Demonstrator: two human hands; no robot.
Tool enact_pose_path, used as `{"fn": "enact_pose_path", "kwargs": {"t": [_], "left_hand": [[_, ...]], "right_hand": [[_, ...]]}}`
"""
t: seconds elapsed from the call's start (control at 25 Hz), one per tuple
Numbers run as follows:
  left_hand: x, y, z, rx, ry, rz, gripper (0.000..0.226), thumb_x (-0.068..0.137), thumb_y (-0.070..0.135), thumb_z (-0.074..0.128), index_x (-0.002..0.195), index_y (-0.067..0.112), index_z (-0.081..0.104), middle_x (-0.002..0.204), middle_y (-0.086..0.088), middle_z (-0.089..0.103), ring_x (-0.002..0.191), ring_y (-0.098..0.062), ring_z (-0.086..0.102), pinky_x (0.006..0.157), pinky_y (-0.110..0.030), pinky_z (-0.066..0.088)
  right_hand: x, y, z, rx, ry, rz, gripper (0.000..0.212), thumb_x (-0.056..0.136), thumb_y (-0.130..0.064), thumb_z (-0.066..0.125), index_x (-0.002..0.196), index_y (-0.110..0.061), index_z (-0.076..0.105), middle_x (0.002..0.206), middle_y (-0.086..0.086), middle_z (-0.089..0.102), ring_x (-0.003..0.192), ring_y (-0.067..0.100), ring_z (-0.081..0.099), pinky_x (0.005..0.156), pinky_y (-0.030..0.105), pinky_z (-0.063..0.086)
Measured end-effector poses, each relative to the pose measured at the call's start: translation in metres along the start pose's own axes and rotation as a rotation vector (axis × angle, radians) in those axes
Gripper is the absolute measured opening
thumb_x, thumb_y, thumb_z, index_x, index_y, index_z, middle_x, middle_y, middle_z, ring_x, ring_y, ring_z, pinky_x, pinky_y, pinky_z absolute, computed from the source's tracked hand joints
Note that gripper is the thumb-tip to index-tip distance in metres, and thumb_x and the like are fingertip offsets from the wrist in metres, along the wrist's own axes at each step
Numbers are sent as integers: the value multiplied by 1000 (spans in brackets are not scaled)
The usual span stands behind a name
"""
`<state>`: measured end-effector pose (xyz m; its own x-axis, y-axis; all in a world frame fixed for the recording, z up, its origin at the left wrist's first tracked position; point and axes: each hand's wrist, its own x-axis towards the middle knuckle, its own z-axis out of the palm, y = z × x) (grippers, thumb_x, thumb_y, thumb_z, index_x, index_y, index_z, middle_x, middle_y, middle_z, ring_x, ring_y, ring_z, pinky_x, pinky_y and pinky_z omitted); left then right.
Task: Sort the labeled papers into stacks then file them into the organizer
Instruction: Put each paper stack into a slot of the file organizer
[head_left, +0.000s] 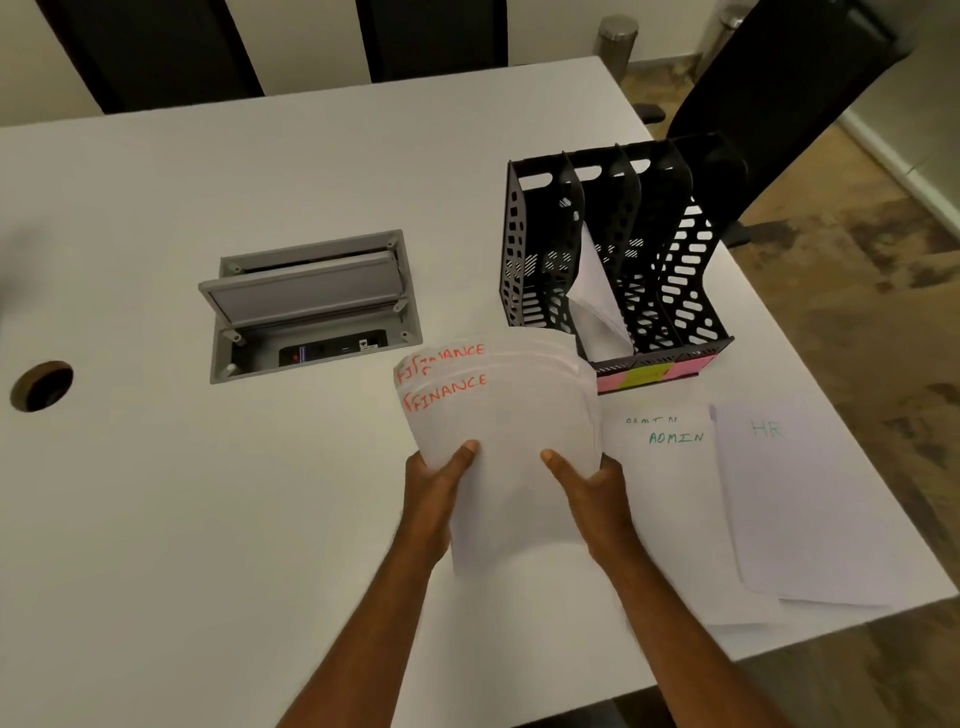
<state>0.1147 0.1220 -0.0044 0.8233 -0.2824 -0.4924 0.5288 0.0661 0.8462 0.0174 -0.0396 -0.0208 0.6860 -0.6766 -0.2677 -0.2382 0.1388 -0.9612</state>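
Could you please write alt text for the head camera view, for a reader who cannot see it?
Both hands, left and right, hold a stack of white papers labelled FINANCE in red above a white table. Beyond stands a black slotted file organizer with some paper in one slot; white ADMIN papers and HR papers lie to its right.

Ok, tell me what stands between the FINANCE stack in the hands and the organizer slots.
Nothing visible blocks the way. Both hands, left and right, hold the FINANCE stack just in front of the organizer. One slot already holds curled white sheets; the others look open.
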Motion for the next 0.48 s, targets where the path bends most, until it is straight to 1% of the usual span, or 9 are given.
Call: {"fn": "enact_pose_path", "kwargs": {"t": [0.08,0.12,0.16,0.24,0.28,0.32,0.4,0.44,0.48], "left_hand": [[0,4,3,-17,13,92,41,73,27,84,112,29,71,108,2,78,102,-20,73,75,-30,62],[1,7,3,-26,-7,133,46,74,26,85,116,34,68,111,5,77,104,-14,72,78,-27,61],[0,9,2,-15,-35,166,48,73,28,86,116,41,68,112,10,76,104,-8,71,79,-24,60],[-3,11,3,85,-85,199,44,74,33,85,107,57,69,108,23,75,100,3,69,76,-17,58],[-4,7,4,149,-103,208,43,79,30,83,104,62,68,104,29,74,99,7,68,74,-13,56],[-3,0,4,206,-115,213,43,85,25,79,101,64,68,102,31,74,99,6,68,73,-10,55],[-1,-11,5,262,-98,192,40,92,17,73,98,56,72,96,29,75,100,-6,71,73,-10,55],[1,-15,7,269,-79,172,36,93,15,72,97,51,73,93,27,76,99,-9,71,72,-11,55],[2,-18,10,267,-60,159,34,93,14,71,96,47,71,91,27,75,96,-7,71,71,-10,55]], "right_hand": [[-6,-7,-3,-44,56,-152,27,86,-33,79,98,-56,72,96,-23,75,91,-1,71,71,14,57],[-9,-8,-7,-54,64,-242,27,89,-31,76,106,-52,71,102,-21,75,98,0,70,77,14,56],[-12,-6,-12,-68,56,-335,29,92,-27,74,114,-45,70,109,-17,74,105,4,68,82,15,55],[-16,1,-20,-124,20,-445,33,94,-19,71,125,-32,67,118,-12,71,114,11,66,89,17,54],[-17,6,-23,-138,12,-440,34,94,-18,71,126,-31,66,119,-13,70,115,12,65,90,17,54],[-18,12,-24,-139,20,-407,36,93,-17,72,125,-33,65,119,-15,70,115,10,65,90,16,53],[-20,18,-21,-135,36,-319,36,92,-15,69,121,-35,64,115,-17,70,112,5,65,92,21,55],[-17,22,-18,-153,38,-285,32,93,-13,67,120,-32,64,113,-16,70,110,2,65,92,25,56],[-15,24,-15,-169,39,-249,28,95,-11,64,118,-27,65,110,-13,71,106,-1,66,93,29,57]]}}
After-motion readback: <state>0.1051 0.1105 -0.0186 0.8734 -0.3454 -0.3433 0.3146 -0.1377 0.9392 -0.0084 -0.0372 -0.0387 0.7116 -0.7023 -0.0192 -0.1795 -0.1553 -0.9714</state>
